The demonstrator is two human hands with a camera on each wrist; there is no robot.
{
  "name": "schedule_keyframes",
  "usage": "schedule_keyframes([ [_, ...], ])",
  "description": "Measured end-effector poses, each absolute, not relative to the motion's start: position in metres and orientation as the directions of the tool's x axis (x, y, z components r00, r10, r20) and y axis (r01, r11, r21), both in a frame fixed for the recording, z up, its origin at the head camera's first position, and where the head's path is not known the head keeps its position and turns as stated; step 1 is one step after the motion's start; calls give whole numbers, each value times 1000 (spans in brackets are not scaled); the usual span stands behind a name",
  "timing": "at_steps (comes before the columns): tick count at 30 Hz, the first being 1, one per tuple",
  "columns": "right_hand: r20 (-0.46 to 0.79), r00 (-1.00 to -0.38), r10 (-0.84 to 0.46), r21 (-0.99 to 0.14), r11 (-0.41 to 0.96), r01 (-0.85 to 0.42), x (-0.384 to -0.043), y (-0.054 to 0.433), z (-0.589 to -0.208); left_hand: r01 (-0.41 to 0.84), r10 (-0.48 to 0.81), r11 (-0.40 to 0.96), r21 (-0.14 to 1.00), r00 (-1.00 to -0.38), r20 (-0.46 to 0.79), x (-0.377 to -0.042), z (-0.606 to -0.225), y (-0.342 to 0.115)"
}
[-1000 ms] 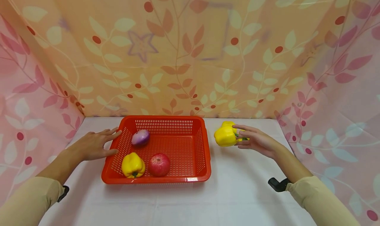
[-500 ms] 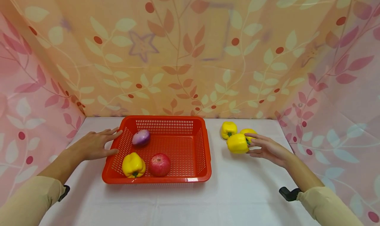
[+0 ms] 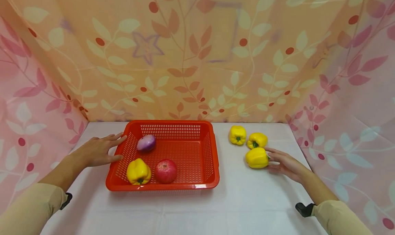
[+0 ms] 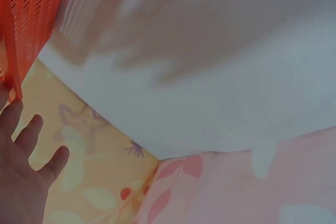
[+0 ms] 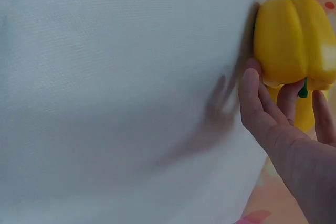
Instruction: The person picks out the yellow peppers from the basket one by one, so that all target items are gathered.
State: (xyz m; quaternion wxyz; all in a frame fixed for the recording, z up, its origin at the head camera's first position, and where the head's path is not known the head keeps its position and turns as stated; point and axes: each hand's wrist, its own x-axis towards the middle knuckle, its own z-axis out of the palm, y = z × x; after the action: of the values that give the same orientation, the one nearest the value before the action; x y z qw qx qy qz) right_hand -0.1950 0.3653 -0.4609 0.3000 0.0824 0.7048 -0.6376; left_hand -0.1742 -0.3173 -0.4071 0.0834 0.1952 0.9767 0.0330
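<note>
In the head view, I hold a yellow pepper (image 3: 256,158) right of the red basket (image 3: 185,186). Left wrist: my left hand (image 4: 21,174), spread wide, touches the basket, likely steadying it; right wrist: my right hand (image 5: 294,145) pinches the pepper's stem end.

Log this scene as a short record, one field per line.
Container: red perforated basket
Inside: purple vegetable, yellow bell pepper, round reddish fruit
Right of basket: three more yellow peppers, namely back pepper, middle pepper, front pepper
Left hand: touches basket's left rim
Right hand: holds front pepper at its stem end
Surface: white cloth
Backdrop: leaf-patterned fabric
</note>
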Motion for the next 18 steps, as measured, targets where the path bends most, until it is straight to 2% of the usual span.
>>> schedule_keyframes([
  [10,-541,-813,-217,-838,219,499,-193,368,-468,361,375,926,112,-913,-162,-174,-409,-317],
  [18,-522,-825,-217,-836,322,444,-192,372,-467,363,376,926,105,-912,-164,-174,-407,-317],
])
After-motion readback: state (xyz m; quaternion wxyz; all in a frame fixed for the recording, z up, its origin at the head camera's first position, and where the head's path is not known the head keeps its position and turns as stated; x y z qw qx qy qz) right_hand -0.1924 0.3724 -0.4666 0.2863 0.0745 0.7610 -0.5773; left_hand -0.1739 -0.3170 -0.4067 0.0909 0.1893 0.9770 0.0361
